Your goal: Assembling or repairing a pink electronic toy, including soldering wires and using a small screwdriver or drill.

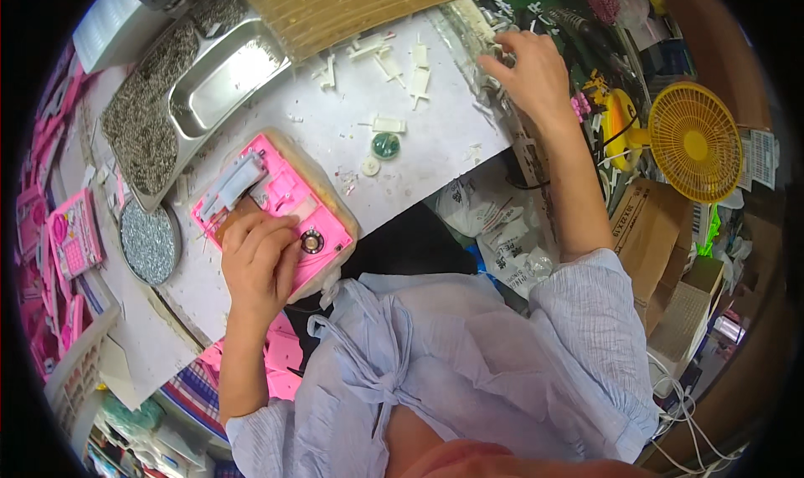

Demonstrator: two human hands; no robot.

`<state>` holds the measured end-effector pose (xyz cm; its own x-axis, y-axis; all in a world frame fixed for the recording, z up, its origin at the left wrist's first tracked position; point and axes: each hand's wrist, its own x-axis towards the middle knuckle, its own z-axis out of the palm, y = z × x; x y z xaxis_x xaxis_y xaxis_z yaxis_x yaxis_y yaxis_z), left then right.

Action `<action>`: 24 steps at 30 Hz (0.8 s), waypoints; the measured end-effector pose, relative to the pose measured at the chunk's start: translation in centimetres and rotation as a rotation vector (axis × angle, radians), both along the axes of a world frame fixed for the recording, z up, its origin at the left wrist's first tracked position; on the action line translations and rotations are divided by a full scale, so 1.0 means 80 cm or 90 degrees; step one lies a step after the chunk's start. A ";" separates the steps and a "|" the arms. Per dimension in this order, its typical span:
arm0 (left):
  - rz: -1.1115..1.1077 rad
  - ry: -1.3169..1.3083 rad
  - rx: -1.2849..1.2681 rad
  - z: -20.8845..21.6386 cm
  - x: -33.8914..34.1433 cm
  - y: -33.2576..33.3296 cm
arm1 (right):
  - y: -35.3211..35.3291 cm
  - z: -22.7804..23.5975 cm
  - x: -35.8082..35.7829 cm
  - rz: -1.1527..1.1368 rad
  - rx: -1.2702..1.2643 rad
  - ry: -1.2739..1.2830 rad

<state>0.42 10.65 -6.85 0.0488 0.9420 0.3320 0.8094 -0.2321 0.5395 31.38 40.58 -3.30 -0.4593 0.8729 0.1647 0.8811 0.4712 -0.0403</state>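
Observation:
My left hand (258, 256) lies over the near left part of a pink plastic casing (289, 181), its fingers bent and closed on it. Inside the casing are a grey part (234, 182) and a small round black speaker-like piece (311, 241). A pale, padded-looking block (347, 214) lies under the casing. Far to the right, my right hand (536, 72) reaches over a long tray of small white parts (469, 26). Its thumb and fingers are apart and curved; I see nothing between them. Several white plastic pieces (420, 78) lie on the white tabletop (419, 164).
A metal tray (230, 68) holding many screws or springs stands at the back left, beside a round dish of small silvery parts (149, 242). Brown cardboard (352, 9) lies at the back. A yellow fan (695, 141) and cardboard boxes (645, 235) stand on the right.

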 end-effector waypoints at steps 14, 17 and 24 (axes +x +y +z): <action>0.112 -0.392 -0.282 0.087 0.022 0.076 | -0.136 0.027 -0.136 0.568 -0.293 0.384; -0.018 -0.566 -0.348 0.083 0.020 0.076 | -0.151 0.023 -0.137 0.613 -0.275 0.472; -0.028 -0.719 -0.500 0.092 0.030 0.088 | -0.148 0.018 -0.095 0.501 -0.430 0.708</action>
<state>2.81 17.71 0.51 0.1458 0.9033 -0.4035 -0.1527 0.4235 0.8929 23.75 28.78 -1.89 -0.7449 0.5242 0.4128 -0.2006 0.4141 -0.8879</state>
